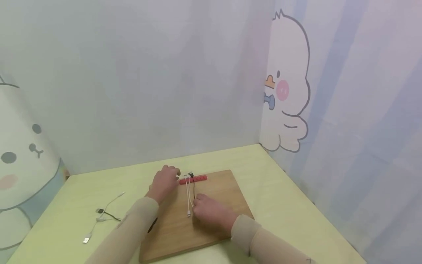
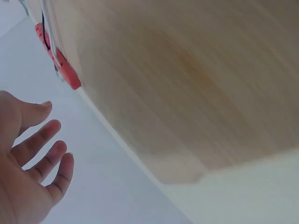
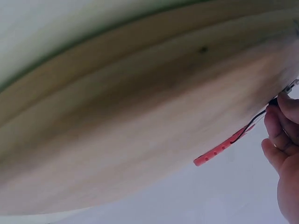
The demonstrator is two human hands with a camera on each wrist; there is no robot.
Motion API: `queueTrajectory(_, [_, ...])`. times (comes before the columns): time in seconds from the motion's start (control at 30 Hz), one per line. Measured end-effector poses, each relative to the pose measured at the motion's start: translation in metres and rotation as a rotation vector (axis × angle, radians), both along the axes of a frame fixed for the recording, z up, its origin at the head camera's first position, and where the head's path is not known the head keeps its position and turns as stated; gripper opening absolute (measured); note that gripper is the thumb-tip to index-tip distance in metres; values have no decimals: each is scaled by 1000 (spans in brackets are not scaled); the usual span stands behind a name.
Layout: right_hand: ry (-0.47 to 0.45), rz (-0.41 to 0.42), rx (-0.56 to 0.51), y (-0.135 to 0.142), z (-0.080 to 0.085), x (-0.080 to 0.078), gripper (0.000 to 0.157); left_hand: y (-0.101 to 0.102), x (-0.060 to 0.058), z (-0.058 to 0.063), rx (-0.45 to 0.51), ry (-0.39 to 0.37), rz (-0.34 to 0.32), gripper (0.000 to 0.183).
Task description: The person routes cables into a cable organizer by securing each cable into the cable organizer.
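A red cable holder strip (image 1: 201, 178) with slots lies along the far edge of the wooden board (image 1: 178, 236). White cables (image 1: 188, 194) and a black cable (image 1: 193, 187) cross it side by side, their far ends just beyond the strip. My right hand (image 1: 211, 212) pinches the near end of the black cable (image 3: 256, 117) over the board; the fingers cover part of that end. Beside the left end of the strip is my left hand (image 1: 165, 182), fingers loosely bent and apart, holding nothing. In the left wrist view that hand (image 2: 32, 158) stands apart from the strip (image 2: 70, 76).
On the yellow table (image 1: 66, 205) left of the board lie a white cable (image 1: 93, 228) and a black cable (image 1: 112, 215). A dark object (image 1: 152, 224) shows partly beside the left sleeve. A grey wall (image 1: 148, 91) rises behind the table, a patterned curtain (image 1: 356, 128) to the right.
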State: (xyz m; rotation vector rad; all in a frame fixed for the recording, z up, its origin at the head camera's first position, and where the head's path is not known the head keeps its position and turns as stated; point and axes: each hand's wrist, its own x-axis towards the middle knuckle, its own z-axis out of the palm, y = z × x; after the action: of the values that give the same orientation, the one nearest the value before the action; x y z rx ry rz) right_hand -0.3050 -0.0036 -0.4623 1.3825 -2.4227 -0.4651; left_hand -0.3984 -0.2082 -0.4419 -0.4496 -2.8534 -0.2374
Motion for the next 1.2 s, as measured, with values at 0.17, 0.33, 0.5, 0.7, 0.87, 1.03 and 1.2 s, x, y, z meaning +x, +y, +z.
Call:
queueTrajectory(0.17, [-50,-21,-57,3,-2,-3,10,-20,21,10,-16,93,-15,13])
queueTrajectory(0.33, [-119,-48,-73,8,-1,-5,12,-43,47,19,-20,173,-32,11])
queueTrajectory(0.5, [-215,-109,-55,11,10,-6,13,-74,73,24,-52,231,-32,11])
queueTrajectory(0.7, [-224,-129,-35,10,20,-8,10,-114,91,23,-52,221,-2,11])
queueTrajectory(0.87, [-210,-122,-35,7,24,-9,10,-136,96,20,-49,148,42,11])
queueTrajectory(1.03, [-160,-92,-48,-1,31,-8,12,-153,103,19,-35,92,72,11])
queueTrajectory(1.2, [-190,-70,-53,-13,41,-2,17,-165,111,20,-13,39,87,13])
